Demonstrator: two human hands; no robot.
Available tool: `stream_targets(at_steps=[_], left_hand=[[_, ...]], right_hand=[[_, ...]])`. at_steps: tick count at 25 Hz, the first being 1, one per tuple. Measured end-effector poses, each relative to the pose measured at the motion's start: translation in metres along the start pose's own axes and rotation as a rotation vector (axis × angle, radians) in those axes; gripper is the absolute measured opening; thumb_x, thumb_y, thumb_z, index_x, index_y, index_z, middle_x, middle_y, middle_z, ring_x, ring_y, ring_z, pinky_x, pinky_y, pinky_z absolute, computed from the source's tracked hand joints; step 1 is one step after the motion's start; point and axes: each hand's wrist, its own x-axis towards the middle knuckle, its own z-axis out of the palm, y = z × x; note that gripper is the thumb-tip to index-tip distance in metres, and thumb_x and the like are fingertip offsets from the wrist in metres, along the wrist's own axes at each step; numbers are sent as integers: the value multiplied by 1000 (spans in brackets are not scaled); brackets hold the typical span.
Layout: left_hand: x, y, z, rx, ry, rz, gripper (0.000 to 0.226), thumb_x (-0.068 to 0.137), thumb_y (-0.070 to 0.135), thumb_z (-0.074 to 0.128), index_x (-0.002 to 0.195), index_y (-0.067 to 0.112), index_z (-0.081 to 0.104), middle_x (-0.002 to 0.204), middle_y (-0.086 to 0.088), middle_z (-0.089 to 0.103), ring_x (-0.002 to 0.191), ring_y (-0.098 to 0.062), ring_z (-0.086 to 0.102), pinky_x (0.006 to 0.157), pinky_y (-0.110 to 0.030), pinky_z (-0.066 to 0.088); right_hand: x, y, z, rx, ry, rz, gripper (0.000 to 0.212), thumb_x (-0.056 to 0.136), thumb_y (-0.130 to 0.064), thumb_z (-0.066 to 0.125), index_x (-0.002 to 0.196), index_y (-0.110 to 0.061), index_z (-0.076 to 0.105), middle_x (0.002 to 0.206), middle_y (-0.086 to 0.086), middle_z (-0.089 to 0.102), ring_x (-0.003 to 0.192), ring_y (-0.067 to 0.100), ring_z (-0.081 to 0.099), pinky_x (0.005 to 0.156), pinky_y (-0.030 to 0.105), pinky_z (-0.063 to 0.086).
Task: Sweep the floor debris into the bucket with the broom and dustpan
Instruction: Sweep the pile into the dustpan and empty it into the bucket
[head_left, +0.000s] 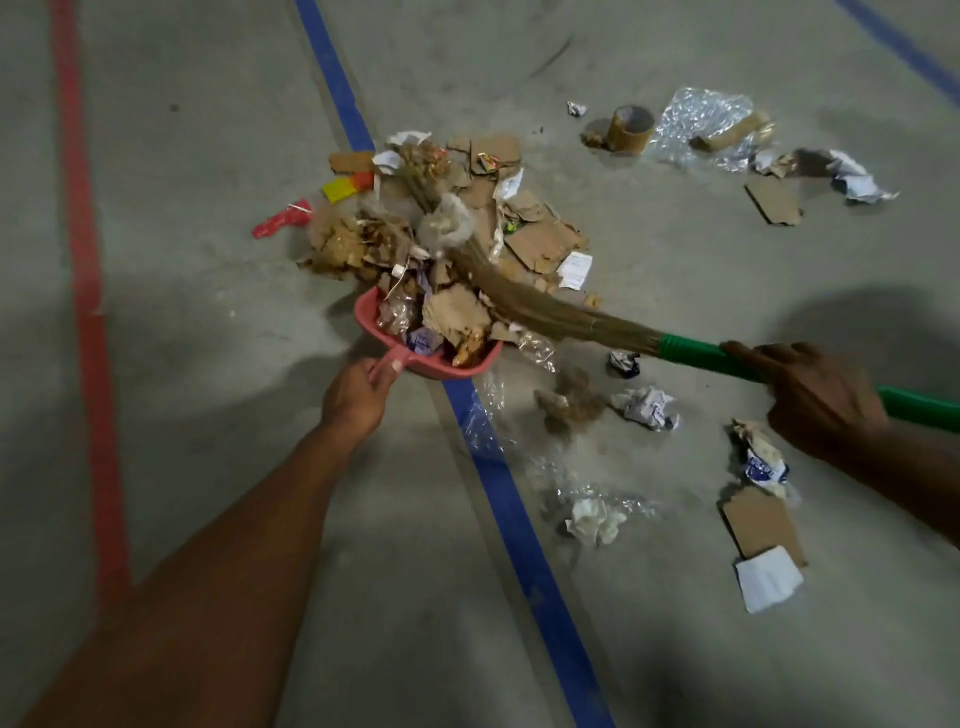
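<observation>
Fingers grip dustpan, broom; crumpled paper, cardboard scattered beside

The light is dim and flat, and the grey floor looks dull with a faint greenish cast. Broad, soft-edged shadows lie on the floor around the left hand and the dustpan. Another shadow lies just beyond the right hand, which itself shows very dark. Crumpled plastic wrap gives small white glints. The broom bristles look smeared, and the whole picture is soft. The blue line and the red line bow from the wide lens.
</observation>
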Motion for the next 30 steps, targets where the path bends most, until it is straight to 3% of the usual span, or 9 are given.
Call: stream_targets(at_steps=[3, 10, 12, 15, 18, 20, 25, 30], left_hand=[[-21, 12, 5, 57, -50, -40, 48, 104, 55, 44, 117, 14, 64, 107, -14, 69, 99, -36, 64, 80, -41, 49], [-79, 26, -15, -87, -212, -291, 50, 103, 53, 47, 102, 6, 63, 106, -25, 69, 98, -42, 66, 77, -42, 51], [-87, 37, -25, -96, -225, -291, 52, 103, 53, 48, 105, 5, 65, 106, -25, 69, 98, -43, 66, 75, -41, 50], [-89, 42, -35, -71, -213, -264, 46, 106, 47, 47, 119, 6, 63, 114, -21, 67, 105, -40, 64, 83, -42, 48], [-77, 20, -39, -35, -264, -278, 41, 107, 43, 44, 130, 12, 60, 124, -14, 65, 110, -37, 61, 88, -39, 46], [-66, -5, -46, 55, -265, -266, 38, 107, 40, 41, 124, 14, 63, 120, -14, 67, 102, -34, 62, 87, -40, 48], [-36, -33, -74, 234, -194, -106, 39, 108, 40, 37, 118, 16, 66, 112, -14, 71, 100, -37, 64, 75, -38, 42], [15, -20, -68, 184, -149, -71, 37, 107, 39, 44, 123, 18, 70, 111, -16, 72, 101, -38, 64, 76, -36, 43]], right_hand=[[-40, -13, -16, 19, -33, 27, 93, 74, 1, 69, 156, -29, 36, 133, 6, 64, 104, 31, 57, 53, 27, 34], [-113, -4, -83, 276, -91, 276, 87, 78, 2, 64, 153, -34, 39, 120, 10, 64, 95, 33, 59, 57, 31, 42], [-111, -8, -112, 357, -137, 358, 82, 81, 2, 62, 151, -37, 40, 121, 10, 63, 92, 34, 59, 62, 33, 44], [-70, -25, -134, 464, -218, 471, 79, 82, 0, 59, 148, -39, 42, 124, 12, 64, 105, 37, 61, 81, 40, 48], [-10, -49, -121, 569, -234, 534, 62, 94, -29, 63, 150, -36, 38, 119, 4, 64, 108, 33, 63, 98, 48, 47], [38, -67, -101, 632, -233, 554, 59, 96, -50, 59, 148, -33, 38, 113, 5, 65, 100, 31, 65, 96, 51, 51], [126, -110, -61, 388, -433, 531, 45, 91, -21, 63, 132, -13, 47, 108, 14, 63, 93, 34, 63, 81, 43, 56], [127, -147, -26, 409, -517, 383, 50, 90, -7, 61, 137, -12, 44, 102, 15, 61, 82, 26, 59, 70, 38, 51]])
